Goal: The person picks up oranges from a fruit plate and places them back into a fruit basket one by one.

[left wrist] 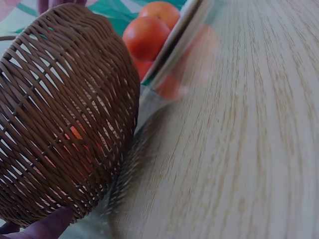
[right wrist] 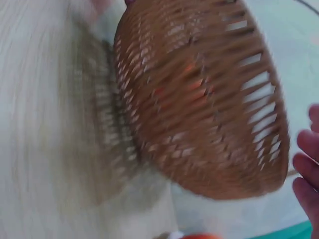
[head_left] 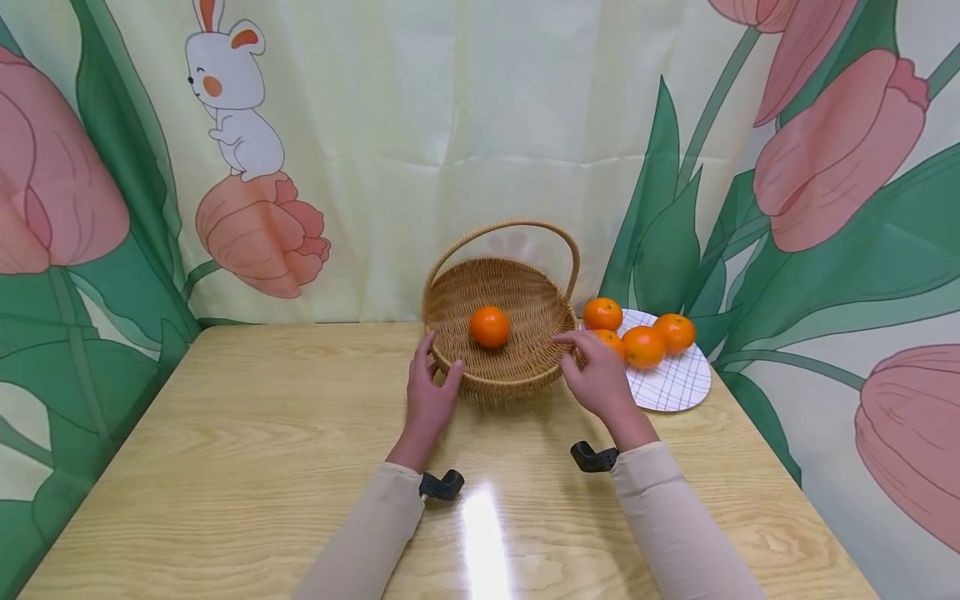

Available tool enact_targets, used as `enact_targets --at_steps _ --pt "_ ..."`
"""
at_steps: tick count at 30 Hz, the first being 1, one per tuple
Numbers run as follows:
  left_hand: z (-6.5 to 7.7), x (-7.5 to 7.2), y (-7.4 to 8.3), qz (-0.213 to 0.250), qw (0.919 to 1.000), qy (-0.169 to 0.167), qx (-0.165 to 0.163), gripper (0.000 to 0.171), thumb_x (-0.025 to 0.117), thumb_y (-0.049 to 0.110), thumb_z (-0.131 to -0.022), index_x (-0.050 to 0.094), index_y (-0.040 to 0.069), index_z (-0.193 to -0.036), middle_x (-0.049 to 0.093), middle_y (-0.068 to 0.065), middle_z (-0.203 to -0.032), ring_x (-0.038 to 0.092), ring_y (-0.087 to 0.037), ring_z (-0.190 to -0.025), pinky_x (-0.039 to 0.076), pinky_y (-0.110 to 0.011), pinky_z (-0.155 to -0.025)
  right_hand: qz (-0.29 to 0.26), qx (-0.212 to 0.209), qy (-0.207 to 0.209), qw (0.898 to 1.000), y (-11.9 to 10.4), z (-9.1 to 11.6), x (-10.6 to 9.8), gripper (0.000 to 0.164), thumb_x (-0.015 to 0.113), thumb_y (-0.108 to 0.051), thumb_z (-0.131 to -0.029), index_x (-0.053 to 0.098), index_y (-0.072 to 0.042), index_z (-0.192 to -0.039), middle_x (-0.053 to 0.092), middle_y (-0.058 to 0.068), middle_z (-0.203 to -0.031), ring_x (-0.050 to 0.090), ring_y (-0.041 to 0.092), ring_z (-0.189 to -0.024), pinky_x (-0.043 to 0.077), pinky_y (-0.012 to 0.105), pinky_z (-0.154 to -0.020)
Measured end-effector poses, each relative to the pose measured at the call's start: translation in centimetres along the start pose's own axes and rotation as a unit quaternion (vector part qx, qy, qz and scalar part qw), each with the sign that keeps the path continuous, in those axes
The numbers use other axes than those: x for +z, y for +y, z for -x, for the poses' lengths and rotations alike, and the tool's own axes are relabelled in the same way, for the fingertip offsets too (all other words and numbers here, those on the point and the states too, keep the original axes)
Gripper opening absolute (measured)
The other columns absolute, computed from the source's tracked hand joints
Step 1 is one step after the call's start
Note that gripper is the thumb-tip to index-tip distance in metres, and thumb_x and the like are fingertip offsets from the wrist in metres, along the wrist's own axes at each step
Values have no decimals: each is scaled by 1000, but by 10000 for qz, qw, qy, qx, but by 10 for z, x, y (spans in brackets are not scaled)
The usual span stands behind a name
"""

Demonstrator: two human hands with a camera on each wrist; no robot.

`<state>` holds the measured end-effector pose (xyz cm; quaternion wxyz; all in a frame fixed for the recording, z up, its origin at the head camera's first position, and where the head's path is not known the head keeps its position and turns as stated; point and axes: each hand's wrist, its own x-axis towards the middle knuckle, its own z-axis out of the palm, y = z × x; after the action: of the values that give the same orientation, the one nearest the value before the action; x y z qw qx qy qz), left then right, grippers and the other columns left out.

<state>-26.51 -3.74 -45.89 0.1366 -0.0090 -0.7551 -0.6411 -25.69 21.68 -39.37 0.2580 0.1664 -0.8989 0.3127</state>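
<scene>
A round wicker basket [head_left: 517, 371] with a tall arched handle [head_left: 525, 223] stands at the table's back edge, its opening leaning toward me. One orange [head_left: 490, 327] lies inside; through the weave it shows as a patch of orange color in both wrist views. My left hand [head_left: 431, 404] grips the basket's left front rim, thumb [left wrist: 50, 225] against the woven side. At the right rim is my right hand [head_left: 600, 379], its fingers loosely bent. In the right wrist view those fingers [right wrist: 306, 162] sit just off the wicker, holding nothing.
Right of the basket, a white plate with a blue grid pattern [head_left: 678, 387] carries several oranges [head_left: 644, 347], close by my right hand. Behind the wooden table [head_left: 247, 442] hangs a curtain [head_left: 390, 100] printed with tulips and a rabbit. Each wrist wears a black camera band [head_left: 442, 485].
</scene>
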Motion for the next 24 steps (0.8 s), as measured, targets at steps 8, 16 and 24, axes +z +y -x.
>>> enact_targets --at_steps 8,16,24 --pt "2 -1 0 11 10000 -77 -14 67 63 32 -93 30 28 -151 30 -9 -153 45 -41 -132 47 -52 -101 70 757 572 9955 32 9 -2 33 52 -1 -84 65 -4 -115 62 15 -122 56 34 -114 47 51 -95" --pt "-1 -5 1 12 9998 -96 157 67 63 33 -93 29 31 -150 29 -6 -155 45 -41 -132 45 -53 -103 351 1544 45 9874 49 3 1 43 55 -8 -86 55 -5 -129 46 22 -138 44 42 -127 37 60 -105" --pt "5 -2 -5 -57 9998 -52 159 68 63 34 -93 28 28 -151 30 -4 -155 46 -40 -131 47 -50 -102 714 1721 -610 9806 68 2 6 57 61 -12 -87 44 -7 -141 30 23 -152 33 46 -136 31 67 -107"
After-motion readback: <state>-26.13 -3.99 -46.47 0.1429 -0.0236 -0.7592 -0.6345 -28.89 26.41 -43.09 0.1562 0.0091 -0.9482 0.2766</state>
